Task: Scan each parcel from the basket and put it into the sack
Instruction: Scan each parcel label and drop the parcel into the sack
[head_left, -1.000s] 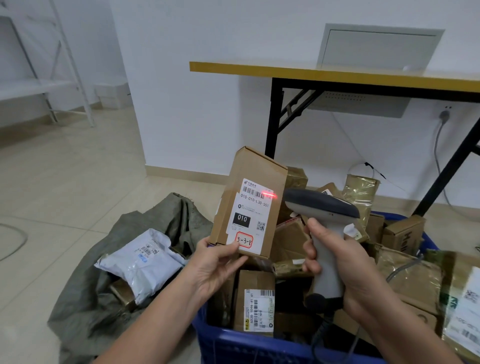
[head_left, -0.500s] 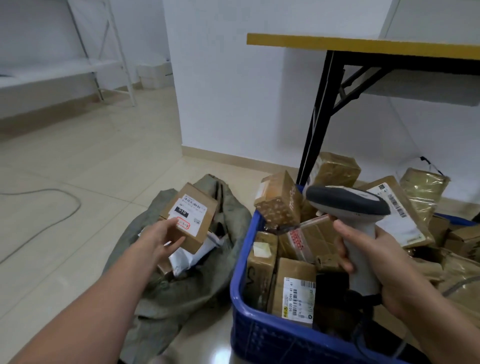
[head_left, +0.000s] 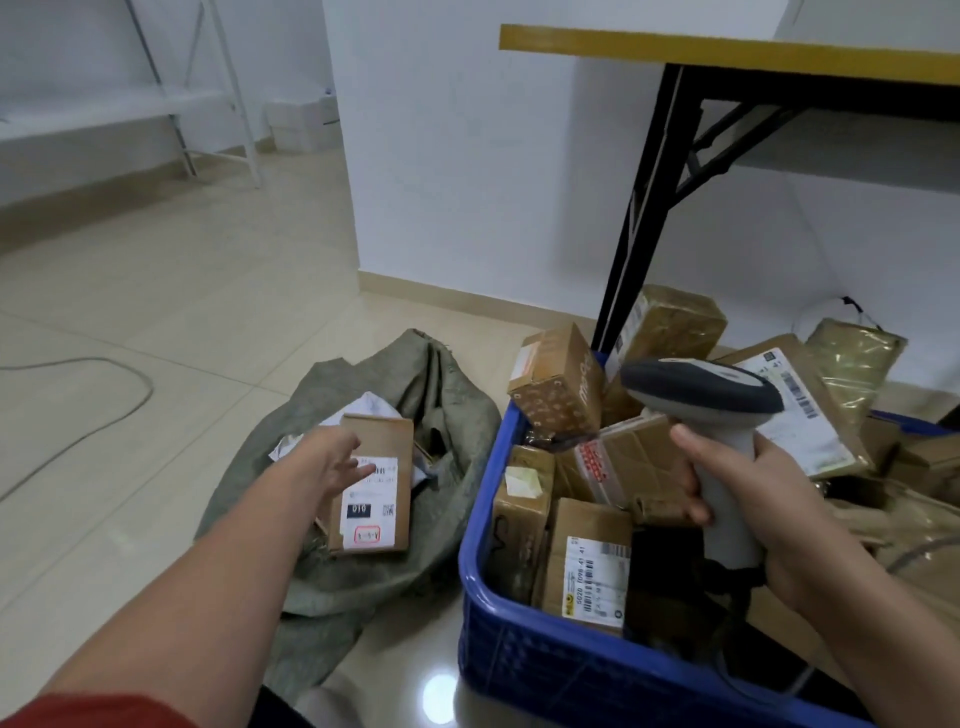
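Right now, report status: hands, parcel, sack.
Left hand open over box, box lying in sack mouth. Right hand grips scanner. Basket piled full. Nothing seen blocking.

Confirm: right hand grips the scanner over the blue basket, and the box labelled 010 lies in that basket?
One error: in the head view the box labelled 010 lies on the sack, beside the basket. The right hand does grip the scanner over the basket.

A brown parcel (head_left: 374, 483), white label up, lies in the grey-green sack (head_left: 337, 587)'s mouth on the floor. Beside it, the blue basket (head_left: 545, 670) brims with boxes (head_left: 587, 561), a grey scanner (head_left: 701, 387) upright above.
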